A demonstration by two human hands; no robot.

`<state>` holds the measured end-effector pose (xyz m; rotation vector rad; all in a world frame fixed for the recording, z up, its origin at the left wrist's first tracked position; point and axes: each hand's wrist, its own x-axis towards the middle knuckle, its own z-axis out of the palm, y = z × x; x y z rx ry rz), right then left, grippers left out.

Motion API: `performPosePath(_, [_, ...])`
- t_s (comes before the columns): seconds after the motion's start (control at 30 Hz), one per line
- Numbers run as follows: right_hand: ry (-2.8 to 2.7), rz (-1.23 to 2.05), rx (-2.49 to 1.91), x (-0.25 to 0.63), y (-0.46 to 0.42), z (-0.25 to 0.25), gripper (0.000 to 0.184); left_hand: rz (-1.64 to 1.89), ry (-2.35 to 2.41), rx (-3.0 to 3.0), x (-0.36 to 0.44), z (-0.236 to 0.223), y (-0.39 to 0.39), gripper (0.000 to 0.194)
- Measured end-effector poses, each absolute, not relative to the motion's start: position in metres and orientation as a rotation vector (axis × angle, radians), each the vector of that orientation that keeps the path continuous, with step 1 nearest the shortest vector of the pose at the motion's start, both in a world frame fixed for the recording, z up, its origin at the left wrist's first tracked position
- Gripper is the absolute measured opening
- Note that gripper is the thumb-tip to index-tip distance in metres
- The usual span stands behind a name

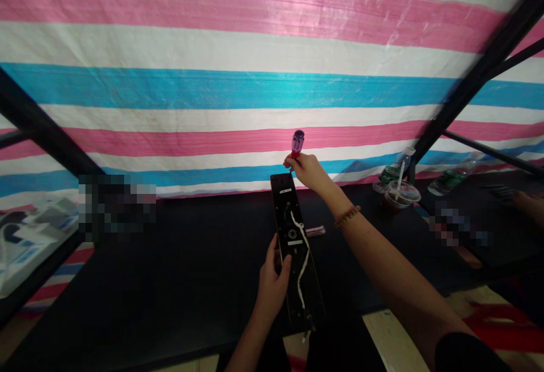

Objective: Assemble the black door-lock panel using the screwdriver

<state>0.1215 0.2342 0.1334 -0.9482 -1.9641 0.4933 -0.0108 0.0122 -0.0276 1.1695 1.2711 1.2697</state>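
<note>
A long black panel (293, 230) with a white cable along its middle lies lengthwise on the black table (170, 270). My left hand (272, 281) grips its left edge near the middle, thumb on top. My right hand (308, 170) is closed on a screwdriver (297, 143) with a purple and red handle. The screwdriver stands upright with its tip at the far end of the panel. A bead bracelet sits on my right wrist.
A striped pink, white and blue tarp (255, 77) hangs behind the table. A plastic cup with a straw (399, 193) and two bottles (393, 170) stand at the right. Black frame bars (476, 77) slant at both sides. Another person's hand (529, 202) shows at the far right.
</note>
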Motion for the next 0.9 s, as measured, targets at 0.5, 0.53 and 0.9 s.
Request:
performPosePath(0.5, [-1.689, 0.595, -0.957, 0.1132, 0.2395, 0.1255, 0.014, 1.289, 1.286, 1.19, -0.0109, -0.0277, 0.0124, 0.073])
performPosePath(0.53, [-1.688, 0.607, -0.939, 0.1128, 0.2392, 0.1256, 0.013, 1.289, 1.29, 1.189, -0.0107, -0.0274, 0.0123, 0.073])
performPosePath(0.9, [-1.715, 0.439, -0.961, 0.1163, 0.2346, 0.1259, 0.015, 1.271, 1.261, 1.17, -0.0114, -0.0285, 0.0119, 0.071])
